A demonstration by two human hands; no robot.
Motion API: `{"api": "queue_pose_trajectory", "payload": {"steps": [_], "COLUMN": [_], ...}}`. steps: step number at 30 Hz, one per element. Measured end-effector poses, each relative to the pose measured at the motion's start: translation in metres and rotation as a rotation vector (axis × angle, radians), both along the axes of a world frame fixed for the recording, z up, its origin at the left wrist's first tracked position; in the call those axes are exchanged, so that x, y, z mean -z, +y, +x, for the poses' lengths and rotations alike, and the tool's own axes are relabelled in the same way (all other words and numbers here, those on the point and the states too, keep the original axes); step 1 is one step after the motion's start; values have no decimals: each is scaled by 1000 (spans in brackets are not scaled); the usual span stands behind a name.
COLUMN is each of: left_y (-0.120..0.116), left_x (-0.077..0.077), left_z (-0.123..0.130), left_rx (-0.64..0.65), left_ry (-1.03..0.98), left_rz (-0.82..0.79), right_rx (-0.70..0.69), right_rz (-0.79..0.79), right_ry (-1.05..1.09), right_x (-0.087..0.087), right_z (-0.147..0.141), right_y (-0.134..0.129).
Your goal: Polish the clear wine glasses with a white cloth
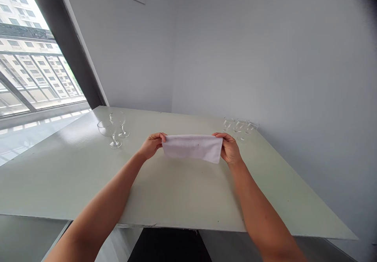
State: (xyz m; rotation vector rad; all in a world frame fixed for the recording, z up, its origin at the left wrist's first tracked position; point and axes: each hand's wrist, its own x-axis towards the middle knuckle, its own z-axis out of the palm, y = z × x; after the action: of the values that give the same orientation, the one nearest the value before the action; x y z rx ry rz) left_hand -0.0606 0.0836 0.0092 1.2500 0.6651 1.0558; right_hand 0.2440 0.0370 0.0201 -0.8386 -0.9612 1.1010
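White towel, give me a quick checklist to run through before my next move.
1. Left hand grip on towel: ok, pinching its left end.
2. Right hand grip on towel: ok, pinching its right end.
3. Towel lifted off the table: cannot tell.
4. Two glasses at left standing on their bases: ok.
5. Three glasses at right apart from right hand: cannot tell, they look close.

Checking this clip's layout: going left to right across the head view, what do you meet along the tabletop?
two glasses → left hand → towel → right hand → three glasses
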Motion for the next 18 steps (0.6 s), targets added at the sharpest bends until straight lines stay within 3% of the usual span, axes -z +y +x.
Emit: {"api": "queue_pose_trajectory", "payload": {"steps": [9, 12, 15, 18], "left_y": [-6, -12, -20, -32], "left_x": [0, -2, -7, -12], "left_z": [8, 13, 19, 26], "left_rx": [-215, -237, -107, 166], "left_ry": [190, 229, 191, 156], "left_rz": [32, 83, 70, 29], "right_rx": [-98, -126, -165, -163], "right_rz": [-83, -204, -239, -16], "right_ry": [-119, -310, -773, -1071], "right_x": [3, 10, 16, 17], "right_z": [-3, -5, -14, -34], "right_y": [-1, 2, 1, -7]}}
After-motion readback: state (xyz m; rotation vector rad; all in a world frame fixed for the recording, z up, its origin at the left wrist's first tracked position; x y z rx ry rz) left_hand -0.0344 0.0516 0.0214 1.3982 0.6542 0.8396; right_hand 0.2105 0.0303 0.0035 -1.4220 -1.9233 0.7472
